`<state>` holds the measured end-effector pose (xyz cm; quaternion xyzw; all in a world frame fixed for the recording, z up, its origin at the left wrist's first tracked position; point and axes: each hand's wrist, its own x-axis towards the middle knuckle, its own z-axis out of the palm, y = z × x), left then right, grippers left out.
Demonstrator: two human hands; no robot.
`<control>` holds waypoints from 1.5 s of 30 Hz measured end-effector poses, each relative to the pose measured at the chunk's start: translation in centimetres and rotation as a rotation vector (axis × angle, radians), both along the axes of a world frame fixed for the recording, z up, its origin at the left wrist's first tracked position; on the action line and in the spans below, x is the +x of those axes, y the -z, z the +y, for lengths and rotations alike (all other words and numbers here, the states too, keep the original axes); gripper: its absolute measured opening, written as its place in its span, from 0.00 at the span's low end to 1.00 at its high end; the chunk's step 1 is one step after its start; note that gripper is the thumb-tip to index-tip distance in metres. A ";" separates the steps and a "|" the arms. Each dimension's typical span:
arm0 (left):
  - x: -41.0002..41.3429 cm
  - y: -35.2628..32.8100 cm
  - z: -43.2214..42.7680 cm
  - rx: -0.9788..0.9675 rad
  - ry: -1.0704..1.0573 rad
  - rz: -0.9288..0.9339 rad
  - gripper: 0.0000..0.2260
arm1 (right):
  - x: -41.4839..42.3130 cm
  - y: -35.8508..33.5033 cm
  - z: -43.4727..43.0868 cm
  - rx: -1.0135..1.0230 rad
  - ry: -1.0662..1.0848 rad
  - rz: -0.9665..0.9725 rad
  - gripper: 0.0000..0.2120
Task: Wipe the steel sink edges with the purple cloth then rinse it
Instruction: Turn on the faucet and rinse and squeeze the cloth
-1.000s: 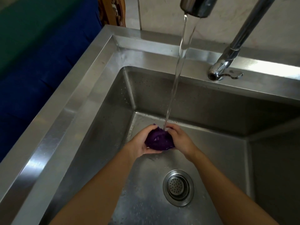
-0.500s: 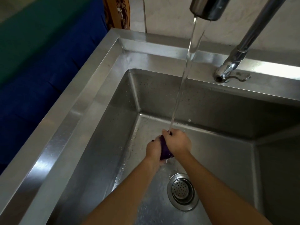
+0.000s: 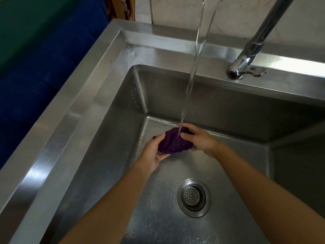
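Note:
A bunched, wet purple cloth point(image 3: 173, 143) is held low inside the steel sink point(image 3: 84, 110), above the basin floor. My left hand point(image 3: 153, 152) grips its left and underside. My right hand point(image 3: 198, 138) grips its right side, fingers over the top. A stream of water point(image 3: 193, 73) falls from the tap spout at the top edge and lands on the middle of the cloth between my two hands.
The round drain strainer point(image 3: 194, 197) lies in the basin floor, nearer to me than the cloth. The tap's base and lever point(image 3: 246, 67) stand on the back rim at the right. A blue surface point(image 3: 44, 59) lies beyond the sink's left rim.
Half a second ago my hands were pressed tight together over the cloth. They have now drawn apart, and the cloth shows opened out between them under the stream.

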<state>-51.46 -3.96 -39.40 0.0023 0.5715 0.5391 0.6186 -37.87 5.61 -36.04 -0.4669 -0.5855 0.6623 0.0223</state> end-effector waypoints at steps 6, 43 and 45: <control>1.4 0.4 1.6 -0.103 -0.122 -0.052 0.13 | -3.3 -0.8 -4.4 0.549 -0.084 -0.055 0.13; 1.9 0.3 1.5 0.012 -0.148 -0.037 0.31 | -0.6 1.7 -1.7 0.177 0.186 0.034 0.21; 1.7 0.3 1.7 -0.067 -0.092 0.071 0.26 | -0.7 2.1 -1.7 0.219 0.258 0.011 0.13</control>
